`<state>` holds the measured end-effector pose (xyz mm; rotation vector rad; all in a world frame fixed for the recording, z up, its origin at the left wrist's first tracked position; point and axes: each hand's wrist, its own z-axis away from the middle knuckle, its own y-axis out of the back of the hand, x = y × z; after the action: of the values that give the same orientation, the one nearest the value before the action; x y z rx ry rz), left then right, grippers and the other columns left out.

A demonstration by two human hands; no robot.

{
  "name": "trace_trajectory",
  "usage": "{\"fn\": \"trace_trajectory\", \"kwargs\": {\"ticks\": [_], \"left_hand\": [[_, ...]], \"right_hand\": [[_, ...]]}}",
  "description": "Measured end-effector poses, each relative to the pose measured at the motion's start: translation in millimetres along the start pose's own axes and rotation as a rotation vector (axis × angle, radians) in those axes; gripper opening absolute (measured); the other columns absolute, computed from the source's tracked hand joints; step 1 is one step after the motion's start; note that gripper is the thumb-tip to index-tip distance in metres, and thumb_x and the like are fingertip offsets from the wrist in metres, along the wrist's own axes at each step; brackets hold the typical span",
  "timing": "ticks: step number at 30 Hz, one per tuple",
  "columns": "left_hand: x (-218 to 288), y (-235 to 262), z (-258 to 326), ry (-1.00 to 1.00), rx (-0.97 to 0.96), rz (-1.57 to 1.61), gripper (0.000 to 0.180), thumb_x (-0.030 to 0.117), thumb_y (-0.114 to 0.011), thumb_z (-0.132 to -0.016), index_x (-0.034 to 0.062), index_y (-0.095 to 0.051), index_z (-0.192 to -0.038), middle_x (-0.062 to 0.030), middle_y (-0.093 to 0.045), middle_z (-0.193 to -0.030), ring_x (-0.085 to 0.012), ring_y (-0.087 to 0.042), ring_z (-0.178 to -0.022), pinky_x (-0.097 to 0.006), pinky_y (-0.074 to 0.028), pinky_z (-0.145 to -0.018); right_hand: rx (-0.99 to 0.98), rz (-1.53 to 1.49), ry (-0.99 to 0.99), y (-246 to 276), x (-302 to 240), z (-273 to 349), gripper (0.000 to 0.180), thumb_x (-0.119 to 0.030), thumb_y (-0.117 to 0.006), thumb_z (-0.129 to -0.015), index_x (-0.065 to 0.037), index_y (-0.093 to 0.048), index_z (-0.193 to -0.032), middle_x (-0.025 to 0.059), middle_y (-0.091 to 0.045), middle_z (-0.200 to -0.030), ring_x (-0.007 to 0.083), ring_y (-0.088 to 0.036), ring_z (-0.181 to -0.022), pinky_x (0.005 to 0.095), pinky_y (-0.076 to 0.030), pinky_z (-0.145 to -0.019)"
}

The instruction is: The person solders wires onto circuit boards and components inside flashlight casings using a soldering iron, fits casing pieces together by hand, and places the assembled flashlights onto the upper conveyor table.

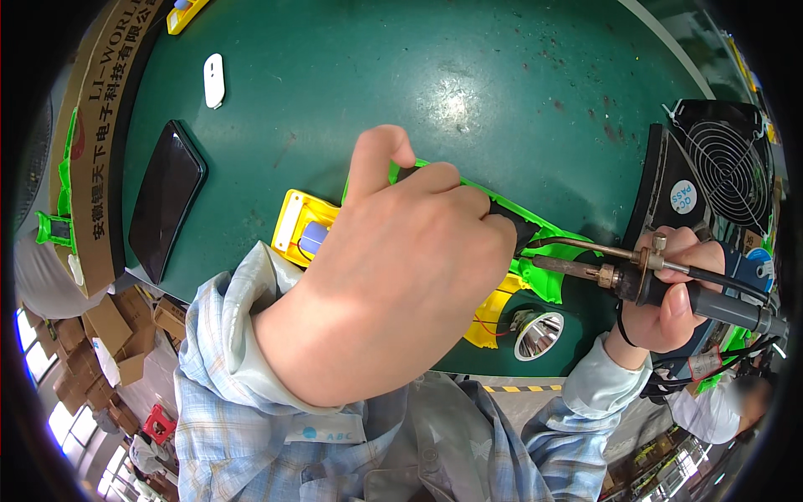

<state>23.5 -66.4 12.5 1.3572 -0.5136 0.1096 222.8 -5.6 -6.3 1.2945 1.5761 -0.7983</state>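
Observation:
My right hand (682, 293) grips a soldering iron (703, 301) with a thin metal feed tube clamped along it. The iron's tip reaches leftward to the edge of a green plastic housing (548, 280). Over that housing lies my left hand (401, 259), back up, its fingers curled down and the little finger raised in a hook. What its fingertips hold is hidden beneath the hand. Partly under it is a yellow plastic shell (288, 219) with a blue-violet cylindrical part (314, 238). A round reflector lamp (539, 335) hangs on thin wires beside a yellow piece (483, 333).
A black phone (167, 197) and a small white oval piece (214, 81) lie on the green table (502, 75). To the left stands a cardboard box (104, 151); a fan with a wire guard (723, 163) is at the right. Another person (711, 410) sits at lower right.

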Motion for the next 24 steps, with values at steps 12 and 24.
{"fn": "trace_trajectory", "kwargs": {"ticks": [12,24], "left_hand": [[0.3,0.2,-0.3,-0.007,-0.002,-0.001,0.004,0.006,-0.055,-0.066,0.0099,-0.054,-0.064,0.0004,-0.05,-0.059,-0.0159,-0.046,-0.063,-0.034,-0.026,-0.074],[1.9,-1.5,-2.3,0.006,0.032,0.005,0.004,0.007,-0.056,-0.068,0.01,-0.053,-0.065,0.0013,-0.052,-0.06,-0.0155,-0.046,-0.061,-0.034,-0.026,-0.073]], "right_hand": [[-0.019,-0.012,-0.014,-1.0,-0.3,0.3,0.032,-0.027,-0.059,-0.064,-0.001,-0.041,-0.067,0.0073,-0.043,-0.055,0.0136,-0.041,-0.045,0.0248,-0.038,-0.044],[-0.004,0.036,0.004,-1.1,-2.2,1.4,0.031,-0.027,-0.059,-0.065,-0.001,-0.041,-0.067,0.0073,-0.045,-0.056,0.0141,-0.043,-0.047,0.0255,-0.04,-0.047]]}}
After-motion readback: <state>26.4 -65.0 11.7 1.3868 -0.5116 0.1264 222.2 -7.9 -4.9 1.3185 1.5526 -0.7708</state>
